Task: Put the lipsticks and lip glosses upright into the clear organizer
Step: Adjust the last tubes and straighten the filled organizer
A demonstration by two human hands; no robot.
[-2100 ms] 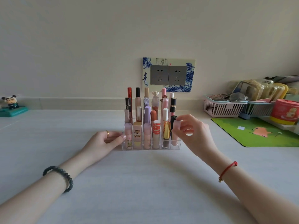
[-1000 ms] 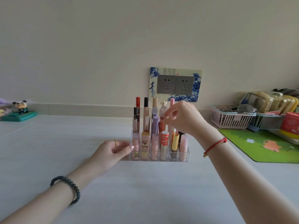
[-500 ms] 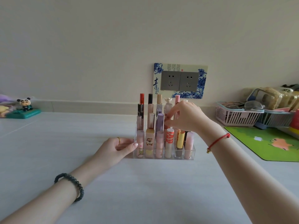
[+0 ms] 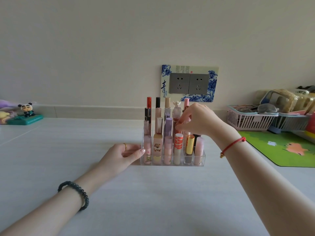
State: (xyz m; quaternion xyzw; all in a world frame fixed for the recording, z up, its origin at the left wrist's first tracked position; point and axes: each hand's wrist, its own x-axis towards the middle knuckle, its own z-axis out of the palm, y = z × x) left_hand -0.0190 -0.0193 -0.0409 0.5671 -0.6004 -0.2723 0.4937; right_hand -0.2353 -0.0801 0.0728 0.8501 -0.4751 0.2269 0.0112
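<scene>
Table [image 4: 153, 193] seen nearest, left hand [image 4: 122, 155] at 9 o'clock of organizer [image 4: 172, 161], fingers pressed together against its side wall, lipsticks [image 4: 178, 145] stood upright inside, right hand [image 4: 199, 120] above middle rows, fingertips [image 4: 179, 126] pinched on an orange tube [image 4: 176, 132], sockets [image 4: 189, 83] at 12 o'clock.
</scene>
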